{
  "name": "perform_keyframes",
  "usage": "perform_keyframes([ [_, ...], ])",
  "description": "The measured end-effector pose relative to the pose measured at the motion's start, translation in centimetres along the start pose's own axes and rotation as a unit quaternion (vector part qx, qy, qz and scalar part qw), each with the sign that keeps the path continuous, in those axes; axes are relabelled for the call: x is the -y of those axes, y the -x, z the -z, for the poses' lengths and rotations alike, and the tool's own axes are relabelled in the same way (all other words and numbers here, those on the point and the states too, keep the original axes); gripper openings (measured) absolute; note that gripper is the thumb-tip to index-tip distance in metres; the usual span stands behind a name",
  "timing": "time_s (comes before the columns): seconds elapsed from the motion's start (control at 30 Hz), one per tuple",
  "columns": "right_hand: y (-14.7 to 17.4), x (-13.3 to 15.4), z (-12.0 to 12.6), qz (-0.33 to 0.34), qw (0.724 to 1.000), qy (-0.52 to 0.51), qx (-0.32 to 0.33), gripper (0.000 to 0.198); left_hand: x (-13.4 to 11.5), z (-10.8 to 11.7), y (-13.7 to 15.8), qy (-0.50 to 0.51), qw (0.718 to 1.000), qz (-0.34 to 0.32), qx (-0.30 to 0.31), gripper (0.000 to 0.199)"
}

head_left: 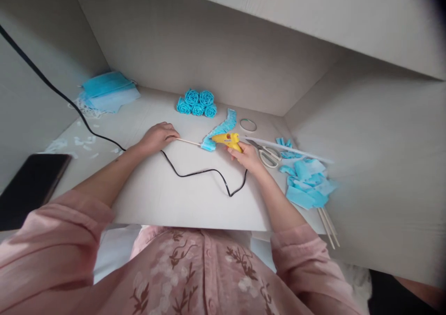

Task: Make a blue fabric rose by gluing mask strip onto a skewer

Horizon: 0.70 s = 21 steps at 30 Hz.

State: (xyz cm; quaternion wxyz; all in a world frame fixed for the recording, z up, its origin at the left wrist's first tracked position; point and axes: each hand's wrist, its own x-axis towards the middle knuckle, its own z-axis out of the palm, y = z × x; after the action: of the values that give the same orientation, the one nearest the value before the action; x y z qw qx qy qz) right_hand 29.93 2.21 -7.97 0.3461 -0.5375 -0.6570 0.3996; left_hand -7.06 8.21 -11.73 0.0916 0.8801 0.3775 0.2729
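Between the fingers of my left hand (pixel 158 137) is the end of a thin wooden stick (pixel 189 141). A blue fabric strip (pixel 225 125) is wrapped around the stick's other end, and its loose fringed length trails away toward the back right. My right hand (pixel 244 156) grips a yellow hot glue gun (pixel 226 139), whose nozzle points left at the rolled part of the strip. A long clear glue stick (pixel 289 148) sticks out of the gun's rear. Whether the nozzle touches the fabric, I cannot tell.
Rolled blue fabric flowers (pixel 197 103) are stacked at the back. Face masks (pixel 108 92) lie back left, a black phone (pixel 33 185) front left. Scissors (pixel 268 156), a tape ring (pixel 248 125), blue scraps (pixel 310 180) and spare sticks (pixel 326 226) are rightward. A black cord (pixel 195 172) crosses the table.
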Motion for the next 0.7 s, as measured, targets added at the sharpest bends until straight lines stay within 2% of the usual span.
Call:
perform_keyframes([
  [0.13, -0.3, 1.3, 1.8, -0.03, 0.991, -0.124, -0.036, 0.035, 0.3, 0.1, 0.1, -0.003, 1.0, 0.008, -0.007, 0.033],
  [0.27, -1.1, 2.7, 3.3, -0.043, 0.987, -0.154, -0.03, 0.033, 0.3, -0.1, 0.1, -0.01, 1.0, 0.017, -0.013, 0.032],
  [0.37, -1.7, 3.0, 2.9, -0.029, 0.982, -0.183, -0.025, 0.034, 0.4, -0.4, 0.2, -0.001, 1.0, 0.017, -0.015, 0.031],
  [0.5, -1.7, 1.6, 1.3, -0.023, 0.98, -0.195, 0.023, 0.044, 0.4, -0.5, 0.3, -0.01, 1.0, 0.012, -0.008, 0.031],
  [0.6, -1.0, 0.4, 0.5, -0.04, 0.982, -0.182, 0.021, 0.041, 0.2, -0.6, 0.4, -0.025, 1.0, 0.005, -0.006, 0.032],
  [0.7, -0.3, 0.1, 0.7, -0.023, 0.988, -0.153, 0.027, 0.036, 0.0, -0.6, 0.4, -0.032, 0.999, -0.002, -0.01, 0.033],
])
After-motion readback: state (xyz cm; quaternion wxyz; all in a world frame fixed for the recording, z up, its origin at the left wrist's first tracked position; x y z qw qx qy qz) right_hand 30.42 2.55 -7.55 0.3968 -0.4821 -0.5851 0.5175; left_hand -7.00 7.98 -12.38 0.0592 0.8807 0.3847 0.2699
